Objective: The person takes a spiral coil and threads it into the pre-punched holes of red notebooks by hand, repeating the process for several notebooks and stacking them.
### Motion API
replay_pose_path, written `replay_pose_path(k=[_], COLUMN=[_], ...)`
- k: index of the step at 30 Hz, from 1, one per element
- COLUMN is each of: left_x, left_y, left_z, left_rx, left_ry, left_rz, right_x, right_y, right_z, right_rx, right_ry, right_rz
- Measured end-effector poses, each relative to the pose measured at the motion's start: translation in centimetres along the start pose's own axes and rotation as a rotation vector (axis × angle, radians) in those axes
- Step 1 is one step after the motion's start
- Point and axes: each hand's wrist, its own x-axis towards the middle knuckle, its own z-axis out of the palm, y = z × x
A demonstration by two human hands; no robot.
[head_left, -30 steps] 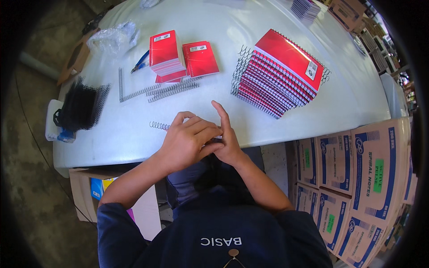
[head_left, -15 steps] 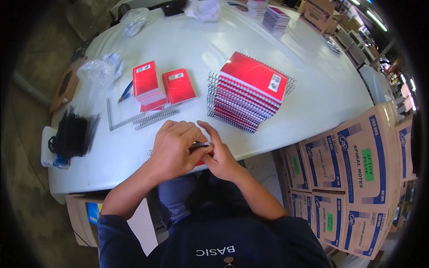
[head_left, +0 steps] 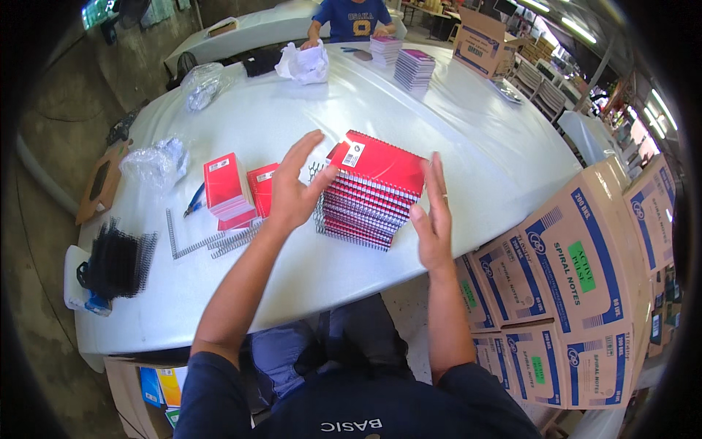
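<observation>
A tall stack of red spiral-bound notebooks (head_left: pixel 362 216) stands on the white-covered table, its coiled edges toward me. The top notebook (head_left: pixel 391 167) lies with its coil along the far side. My left hand (head_left: pixel 296 194) is at the stack's left, fingers stretched out and thumb near the top cover. Along the right side my right hand (head_left: pixel 435 227) is upright, open, its fingertips close to the top notebook's corner. Neither hand grips anything; whether they touch the stack I cannot tell. Left of them sit a pile of small red books (head_left: pixel 228 186) and a second red pile (head_left: pixel 262 183).
Loose wire coils (head_left: pixel 219 243) and a blue-handled tool (head_left: pixel 195 200) lie by the red piles. A black coil bundle (head_left: pixel 117 262) and crumpled plastic (head_left: pixel 155 164) are farther left. Cartons (head_left: pixel 585 278) stand at the right. Across the table is another person (head_left: pixel 355 22).
Both hands have left a red item at the table's near edge, moved forward, opened and come around the notebook stack. The view has tilted up, bringing in the person opposite.
</observation>
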Motion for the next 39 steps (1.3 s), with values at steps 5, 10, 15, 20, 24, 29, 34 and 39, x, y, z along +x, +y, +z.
replay_pose_path(k=[5, 10, 15, 20, 24, 29, 34, 39], left_x=[-0.2, 0.1, 0.6, 0.8, -3.5, -5.8, -6.6, -18.2], left_y=[0.8, 0.5, 0.7, -1.4, -5.9, -8.9, 3.3, 10.6], left_z=[3.9, 4.8, 3.9, -2.2, -5.0, -4.4, -7.8, -3.8], left_rx=[-0.353, -0.335, -0.418, 0.079, 0.774, 0.918, 0.475, -0.253], left_ry=[0.401, 0.541, 0.552, 0.440, -0.427, -0.490, 0.456, 0.568], left_rz=[-0.566, -0.340, -0.481, -0.372, -0.224, -0.328, -0.335, -0.159], right_x=[-1.5, -1.3, -1.4, -3.1, -5.0, -7.2, -8.1, -6.8], right_y=[0.7, 0.1, -0.5, 0.5, -2.5, -4.5, -5.7, -9.2], right_z=[5.1, 5.9, 5.9, 2.9, 2.5, 5.8, 7.0, 11.3], right_rx=[0.017, 0.013, 0.034, -0.042, -0.034, -0.107, 0.443, 1.438], right_ry=[0.297, 0.429, 0.419, 0.358, 0.483, 0.367, -0.346, -0.287], right_rz=[0.087, 0.144, 0.163, 0.156, 0.037, -0.157, 0.394, 0.738])
